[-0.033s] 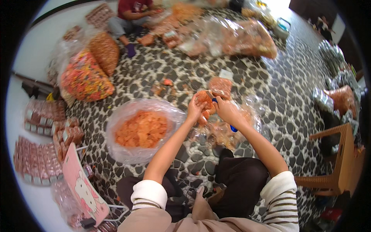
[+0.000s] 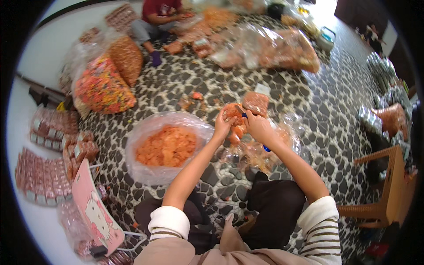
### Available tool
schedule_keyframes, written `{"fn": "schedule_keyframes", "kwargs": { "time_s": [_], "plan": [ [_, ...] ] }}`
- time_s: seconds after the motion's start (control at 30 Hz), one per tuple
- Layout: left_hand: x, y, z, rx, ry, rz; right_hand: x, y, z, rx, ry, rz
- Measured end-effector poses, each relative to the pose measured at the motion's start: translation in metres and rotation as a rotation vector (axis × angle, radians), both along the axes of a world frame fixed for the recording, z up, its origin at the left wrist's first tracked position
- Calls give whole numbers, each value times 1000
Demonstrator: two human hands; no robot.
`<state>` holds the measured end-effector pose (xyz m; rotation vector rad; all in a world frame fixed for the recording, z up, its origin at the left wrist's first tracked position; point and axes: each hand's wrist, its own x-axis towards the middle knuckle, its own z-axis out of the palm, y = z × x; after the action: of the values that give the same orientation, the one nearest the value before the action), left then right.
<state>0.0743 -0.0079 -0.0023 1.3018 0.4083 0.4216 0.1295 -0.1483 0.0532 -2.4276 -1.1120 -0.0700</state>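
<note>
One white label against orange pack

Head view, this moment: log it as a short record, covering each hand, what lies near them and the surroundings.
left hand: holds an orange piece, kind unclear
right hand: grips a blue-handled tool, tip at the orange piece
beyond the hands: clear packet with orange contents
left of the hands: large clear bag with orange pieces
far left: multicoloured bag; pink panel
right: brown chair
background: another person, red top
floor: dark stones, pale gaps
</note>
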Motion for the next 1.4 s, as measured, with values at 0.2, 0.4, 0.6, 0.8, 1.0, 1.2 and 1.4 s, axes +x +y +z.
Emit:
{"fn": "schedule_keyframes", "kwargs": {
  "time_s": [0.2, 0.4, 0.6, 0.8, 1.0, 1.2, 1.4],
  "plan": [
    [-92, 64, 90, -208, -38, 211, -85, 79, 72, 13, -218, 150],
    [-155, 107, 99, 257, 7, 661, -147, 142, 94, 21, -366, 264],
    [-175, 143, 90, 213, -30, 833, -175, 158, 65, 50, -297, 350],
    [-175, 159, 71, -81, -196, 840, -161, 146, 42, -76, -90, 280],
    [-162, 131, 58, -99, 26, 599, -133, 166, 49, 546, 208, 329],
    [-153, 111, 56, -22, -80, 352, -124, 163, 48, 449, 142, 269],
    [-153, 116, 39, 381, 178, 414, -124, 169, 41, 486, -21, 135]
  ]
}}
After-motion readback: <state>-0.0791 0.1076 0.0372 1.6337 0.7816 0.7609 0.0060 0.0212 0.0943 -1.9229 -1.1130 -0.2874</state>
